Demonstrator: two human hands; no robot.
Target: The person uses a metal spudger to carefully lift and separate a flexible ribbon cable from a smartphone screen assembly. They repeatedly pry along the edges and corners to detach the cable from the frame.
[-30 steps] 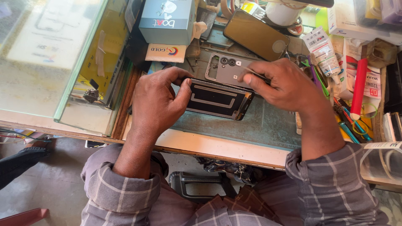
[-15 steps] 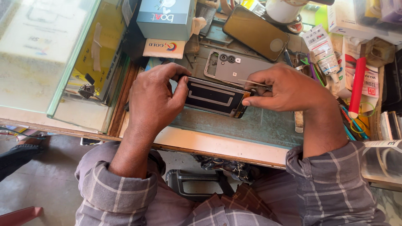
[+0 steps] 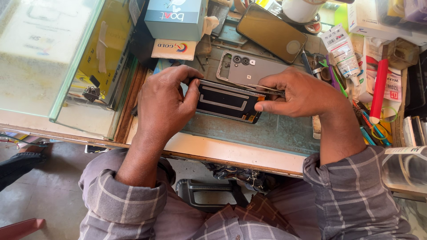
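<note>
An opened phone (image 3: 227,102), dark with its inner frame showing, lies across the green work mat (image 3: 275,133). My left hand (image 3: 167,104) grips the phone's left end. My right hand (image 3: 300,93) pinches thin metal tweezers (image 3: 267,89), whose tips rest on the phone's upper right edge. Just behind the phone lies a grey back cover (image 3: 253,71) with camera holes.
A second phone (image 3: 271,32) with a dark screen lies at the back. A blue box (image 3: 175,18) stands at the back left, a glass display case (image 3: 58,62) to the left. Glue tubes, a red pen (image 3: 378,91) and several small tools crowd the right side.
The view has shifted slightly. My right hand has slid left along the phone's upper edge with the tweezers. My left hand keeps its hold.
</note>
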